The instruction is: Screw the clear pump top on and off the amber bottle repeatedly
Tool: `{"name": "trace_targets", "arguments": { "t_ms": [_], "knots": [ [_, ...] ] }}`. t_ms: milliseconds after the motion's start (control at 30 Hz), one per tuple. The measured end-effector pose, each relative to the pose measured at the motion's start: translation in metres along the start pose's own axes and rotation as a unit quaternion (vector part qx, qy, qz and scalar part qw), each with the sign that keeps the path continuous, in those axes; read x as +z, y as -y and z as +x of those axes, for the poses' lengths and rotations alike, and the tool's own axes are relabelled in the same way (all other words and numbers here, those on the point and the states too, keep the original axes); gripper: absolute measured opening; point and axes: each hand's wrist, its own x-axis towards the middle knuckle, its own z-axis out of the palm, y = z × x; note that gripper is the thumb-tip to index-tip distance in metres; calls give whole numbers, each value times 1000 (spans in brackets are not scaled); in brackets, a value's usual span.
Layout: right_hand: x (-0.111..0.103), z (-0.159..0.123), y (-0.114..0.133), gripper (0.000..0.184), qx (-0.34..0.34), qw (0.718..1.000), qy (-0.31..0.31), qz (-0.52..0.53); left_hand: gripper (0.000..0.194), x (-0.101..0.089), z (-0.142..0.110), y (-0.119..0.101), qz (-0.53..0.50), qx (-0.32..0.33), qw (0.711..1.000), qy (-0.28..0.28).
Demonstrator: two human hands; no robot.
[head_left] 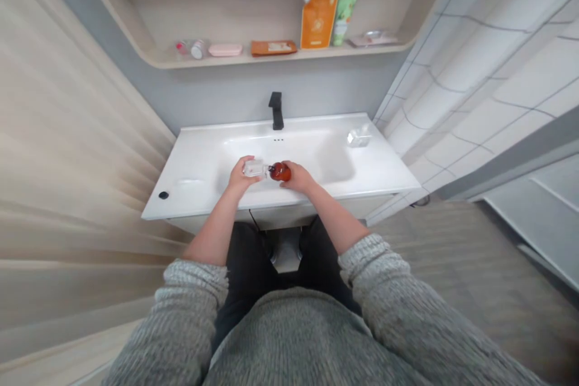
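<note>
Over the front of the white sink (335, 154), my left hand (237, 177) is closed around a clear bottle (254, 169), held with its narrow end toward the right. My right hand (298, 177) grips an amber bottle (281, 172) with a dark neck pointing left. The two bottle necks meet or nearly meet between my hands; whether they touch is too small to tell. What the clear bottle contains cannot be made out. Behind them rises a black faucet (276, 111).
A clear container (359, 136) stands at the sink's right rear. A round black piece (163, 195) lies at the left corner. The shelf above holds an orange pouch (319, 19), a green tube (345, 12), a pink case (225, 50) and a brown packet (274, 48). A curtain (81, 132) hangs left.
</note>
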Motion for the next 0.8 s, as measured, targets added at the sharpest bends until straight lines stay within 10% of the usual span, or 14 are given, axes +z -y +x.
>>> {"name": "trace_targets", "arguments": {
  "t_ms": [800],
  "knots": [
    [-2, -1, 2, 86, 0, 1000, 2, 2, 83, 3, -2, -3, 17, 5, 1000, -9]
  ]
}}
